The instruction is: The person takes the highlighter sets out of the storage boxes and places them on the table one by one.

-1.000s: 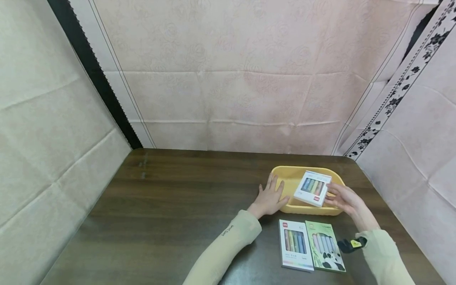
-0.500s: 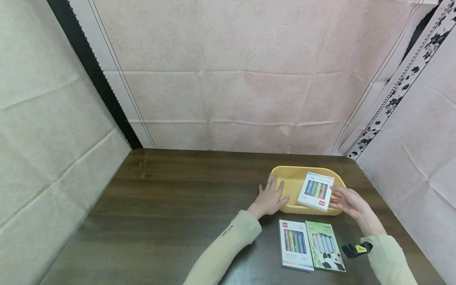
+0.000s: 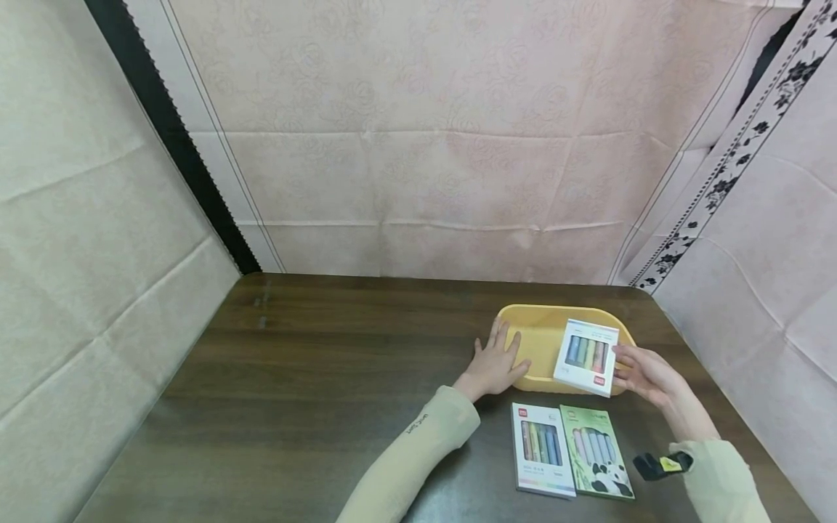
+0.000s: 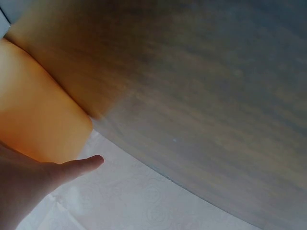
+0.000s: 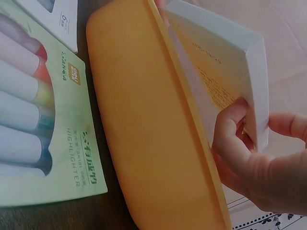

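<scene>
My right hand [image 3: 649, 374] pinches a white box of highlighters [image 3: 587, 356] by its right edge, thumb on one face and curled fingers on the other. The box is tilted over the front right part of a yellow basket [image 3: 536, 372]; colored pens show through its window. In the right wrist view the white box [image 5: 220, 57] is raised above the basket's rim [image 5: 192, 100], its printed back toward the camera. My left hand [image 3: 493, 365] rests with spread, straight fingers on the basket's left side. In the left wrist view, a finger of the left hand [image 4: 29, 184] extends beside the basket [image 4: 43, 110].
In front of the basket lie two more boxes side by side: a white highlighter box [image 3: 543, 476] and a green highlighter box [image 3: 591, 418] with a panda picture. They lie on a dark wooden table [image 3: 314, 407]. Pale patterned cloth [image 3: 425, 181] hangs behind the table.
My right hand has moved the white box a little to the right and toward me, from over the basket's middle to its front right. The left hand and basket have stayed in place.
</scene>
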Motion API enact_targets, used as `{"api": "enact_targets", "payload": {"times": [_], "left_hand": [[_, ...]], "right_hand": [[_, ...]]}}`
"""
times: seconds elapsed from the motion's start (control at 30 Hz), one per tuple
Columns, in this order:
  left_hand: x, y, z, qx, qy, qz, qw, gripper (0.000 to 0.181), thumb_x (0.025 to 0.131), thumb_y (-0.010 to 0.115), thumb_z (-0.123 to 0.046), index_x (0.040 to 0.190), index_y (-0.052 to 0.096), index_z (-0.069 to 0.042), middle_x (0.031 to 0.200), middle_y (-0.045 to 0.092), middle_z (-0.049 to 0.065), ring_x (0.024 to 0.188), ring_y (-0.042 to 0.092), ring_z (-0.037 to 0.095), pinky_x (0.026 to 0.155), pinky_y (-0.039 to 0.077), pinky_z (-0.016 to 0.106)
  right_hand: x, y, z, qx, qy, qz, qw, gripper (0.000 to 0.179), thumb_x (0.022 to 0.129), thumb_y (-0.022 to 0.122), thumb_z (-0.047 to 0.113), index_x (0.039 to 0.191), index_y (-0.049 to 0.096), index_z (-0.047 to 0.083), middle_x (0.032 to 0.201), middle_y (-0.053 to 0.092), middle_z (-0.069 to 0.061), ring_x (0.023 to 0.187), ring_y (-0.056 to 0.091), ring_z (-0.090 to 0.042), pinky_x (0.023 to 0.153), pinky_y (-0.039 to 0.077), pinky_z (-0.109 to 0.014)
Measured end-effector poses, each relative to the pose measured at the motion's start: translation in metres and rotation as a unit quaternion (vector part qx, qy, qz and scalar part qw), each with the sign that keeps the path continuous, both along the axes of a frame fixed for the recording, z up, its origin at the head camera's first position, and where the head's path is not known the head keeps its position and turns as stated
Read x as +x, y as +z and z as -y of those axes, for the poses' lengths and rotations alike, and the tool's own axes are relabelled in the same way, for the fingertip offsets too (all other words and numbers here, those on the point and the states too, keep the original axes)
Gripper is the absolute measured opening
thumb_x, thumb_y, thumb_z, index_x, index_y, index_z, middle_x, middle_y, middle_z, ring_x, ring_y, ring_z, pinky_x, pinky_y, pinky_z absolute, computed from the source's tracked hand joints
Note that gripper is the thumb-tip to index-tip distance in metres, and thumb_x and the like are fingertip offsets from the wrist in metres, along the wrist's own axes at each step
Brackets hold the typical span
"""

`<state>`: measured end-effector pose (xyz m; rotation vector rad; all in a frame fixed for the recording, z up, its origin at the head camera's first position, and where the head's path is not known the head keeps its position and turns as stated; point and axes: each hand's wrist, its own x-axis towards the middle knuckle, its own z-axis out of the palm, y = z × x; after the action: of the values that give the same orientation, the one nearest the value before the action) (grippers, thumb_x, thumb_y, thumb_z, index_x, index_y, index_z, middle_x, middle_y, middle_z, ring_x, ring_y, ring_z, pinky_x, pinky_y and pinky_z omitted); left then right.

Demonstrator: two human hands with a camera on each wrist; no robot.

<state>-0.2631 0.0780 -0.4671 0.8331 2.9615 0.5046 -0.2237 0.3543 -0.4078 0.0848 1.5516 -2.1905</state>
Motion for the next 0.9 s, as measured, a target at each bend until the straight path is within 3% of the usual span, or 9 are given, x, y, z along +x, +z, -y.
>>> {"api": "enact_targets", "payload": {"times": [0.3,0.9], "left_hand": [[-0.001,-0.001,-0.001,-0.002,0.001,0.000,1.0000,0.063,0.093,0.022,-0.053,0.144,0.021,-0.016,0.153,0.003,0.010,0.141,-0.010,0.025,0.102,0.025,0.058],[0.000,0.000,0.001,0.005,0.000,-0.009,0.9999,0.062,0.093,0.025,-0.051,0.144,0.023,-0.014,0.152,0.007,0.012,0.141,-0.003,0.028,0.100,0.027,0.059]], "right_hand": [[0.004,-0.003,-0.006,-0.018,0.042,-0.021,0.9987,0.030,0.097,0.031,0.009,0.098,0.059,0.020,0.096,0.065,-0.002,0.090,0.063,-0.018,0.077,0.052,-0.036],[0.016,-0.003,-0.007,-0.008,0.062,-0.049,0.9969,0.032,0.098,0.029,0.010,0.102,0.057,0.023,0.098,0.065,0.001,0.091,0.063,-0.016,0.078,0.051,-0.034]]}}
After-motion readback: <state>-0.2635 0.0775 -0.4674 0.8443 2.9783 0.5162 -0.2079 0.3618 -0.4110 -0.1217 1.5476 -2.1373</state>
